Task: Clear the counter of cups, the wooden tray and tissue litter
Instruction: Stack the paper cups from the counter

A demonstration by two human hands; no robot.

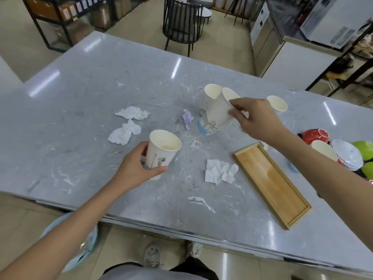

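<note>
1. Grey marbled stone forms the counter (101, 81), which carries paper cups, crumpled tissues and a wooden tray (272, 184).
2. The left hand (135, 168) is wrapped around an upright paper cup (161, 152) near the front middle of the counter.
3. The right hand (256, 118) pinches the rim of a tilted cup (218, 114), its printed base angled down toward the counter.
4. Just behind the tilted cup stands another cup (211, 93); whether the two touch is unclear. A further cup (277, 104) shows beyond the right hand.
5. Two white tissues (133, 113) (124, 134) lie left of centre, a small lilac wad (187, 118) lies beside the tilted cup, and a flatter white tissue (220, 171) lies just left of the tray.
6. The tray rests empty, lying diagonally toward the counter's near edge, under the right forearm.
7. At the right edge sit a red bowl (314, 135), green bowls (363, 148) and one more cup (324, 149).
</note>
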